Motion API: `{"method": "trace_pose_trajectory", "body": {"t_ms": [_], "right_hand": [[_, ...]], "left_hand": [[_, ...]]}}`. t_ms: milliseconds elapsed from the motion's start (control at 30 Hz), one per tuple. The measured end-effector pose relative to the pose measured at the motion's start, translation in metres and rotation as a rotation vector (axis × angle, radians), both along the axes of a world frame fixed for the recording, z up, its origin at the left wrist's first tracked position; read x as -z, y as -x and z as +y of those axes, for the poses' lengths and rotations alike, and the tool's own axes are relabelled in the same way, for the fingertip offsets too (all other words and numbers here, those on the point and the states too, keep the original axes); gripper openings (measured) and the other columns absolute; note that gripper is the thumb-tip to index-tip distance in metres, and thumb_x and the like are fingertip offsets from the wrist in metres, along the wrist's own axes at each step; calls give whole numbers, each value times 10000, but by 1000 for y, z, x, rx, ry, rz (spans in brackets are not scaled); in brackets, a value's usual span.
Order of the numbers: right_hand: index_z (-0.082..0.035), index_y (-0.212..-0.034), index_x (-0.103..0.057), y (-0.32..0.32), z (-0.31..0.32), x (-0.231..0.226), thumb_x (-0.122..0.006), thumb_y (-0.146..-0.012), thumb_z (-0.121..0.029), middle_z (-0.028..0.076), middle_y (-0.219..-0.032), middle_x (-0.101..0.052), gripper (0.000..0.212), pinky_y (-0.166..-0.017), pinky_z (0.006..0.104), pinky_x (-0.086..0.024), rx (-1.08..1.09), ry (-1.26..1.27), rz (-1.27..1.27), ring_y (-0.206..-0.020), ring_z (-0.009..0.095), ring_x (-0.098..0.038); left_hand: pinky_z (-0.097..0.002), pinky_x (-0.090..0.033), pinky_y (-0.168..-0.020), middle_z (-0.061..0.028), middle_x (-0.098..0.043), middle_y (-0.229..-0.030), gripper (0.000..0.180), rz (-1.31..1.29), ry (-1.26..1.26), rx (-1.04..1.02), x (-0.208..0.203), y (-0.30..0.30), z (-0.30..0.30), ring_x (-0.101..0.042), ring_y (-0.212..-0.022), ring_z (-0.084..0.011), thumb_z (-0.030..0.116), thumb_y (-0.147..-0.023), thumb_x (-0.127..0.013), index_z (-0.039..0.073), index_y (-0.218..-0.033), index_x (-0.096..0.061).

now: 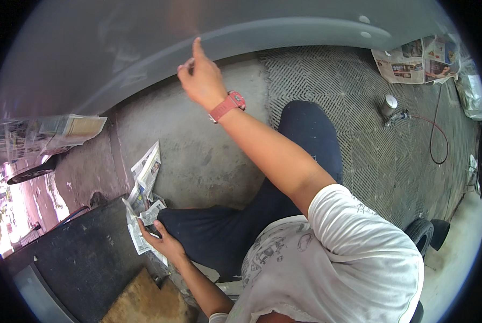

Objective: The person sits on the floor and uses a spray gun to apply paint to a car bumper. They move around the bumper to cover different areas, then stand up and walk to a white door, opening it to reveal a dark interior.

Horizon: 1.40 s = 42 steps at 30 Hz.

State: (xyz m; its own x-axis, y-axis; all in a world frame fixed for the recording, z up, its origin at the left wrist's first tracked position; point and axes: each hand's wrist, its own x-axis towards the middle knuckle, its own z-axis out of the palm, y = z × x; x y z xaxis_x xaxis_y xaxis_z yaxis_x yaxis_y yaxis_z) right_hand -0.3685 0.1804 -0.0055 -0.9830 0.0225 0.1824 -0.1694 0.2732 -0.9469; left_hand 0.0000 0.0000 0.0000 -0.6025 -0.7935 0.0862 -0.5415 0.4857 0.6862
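Extending its index finger toward the grey vehicle body panel (144,48), other fingers loosely curled, the right hand (204,82) makes uncertain contact; the left hand (167,243) grips crumpled newspaper (146,175), fingers half-closed.

Shirt (373,250): white, loose and creased
Print (265,252): dark line drawing across the shirt's front
Sleeves (332,215): short, white
Forearms (270,148): bare
Watch (228,107): red strap and case, right wrist
Trousers (310,132): dark navy

Bare grey concrete floor (208,134) meets ridged, diamond-patterned flooring (381,145); a pale wall (456,253) stands at right, and bright daylight (20,215) glares at far left.
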Motion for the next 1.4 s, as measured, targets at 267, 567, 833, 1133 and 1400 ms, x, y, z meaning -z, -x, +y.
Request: {"method": "trace_pose_trajectory", "body": {"t_ms": [267,567,833,1133,1400], "right_hand": [[104,-1615,-68,9,39,2,-645,-924,-138,122,-976,-703,932,-867,425,-545,262,103,49,-872,328,-698],[81,-1627,-3,7,12,-13,-634,-935,-164,96,-989,-695,968,-901,430,-544,152,94,-10,-897,309,-701],[74,-1620,68,2,-43,-12,-652,-932,-166,90,-972,-689,1024,-905,428,-551,42,42,12,-906,300,-705],[88,-1613,68,-1,-104,-6,-657,-928,-171,100,-986,-691,1031,-904,439,-550,-29,23,15,-926,311,-703],[109,-1614,-66,-5,-142,15,-648,-924,-169,111,-1019,-702,944,-899,447,-548,-122,-142,129,-934,315,-705]], "left_hand": [[-456,-208,-1264,-159,-418,-1626,651,-5,-17,-17,4,-5,-2,-337,-1530,-324,418,-1061,-586,42,-1566,-421],[-455,-206,-1263,-155,-421,-1625,663,-1,-19,-12,3,-6,-4,-337,-1530,-326,435,-1059,-585,37,-1562,-421],[-453,-205,-1264,-159,-424,-1622,666,-1,-9,-13,3,-9,-6,-335,-1530,-333,443,-1058,-585,30,-1556,-426],[-453,-215,-1260,-175,-443,-1600,654,5,-20,-32,8,-18,-11,-362,-1511,-340,411,-1059,-592,17,-1554,-424],[-460,-234,-1248,-196,-449,-1589,632,-11,-10,-30,12,-22,-16,-376,-1499,-362,380,-1059,-592,5,-1543,-434]]}}
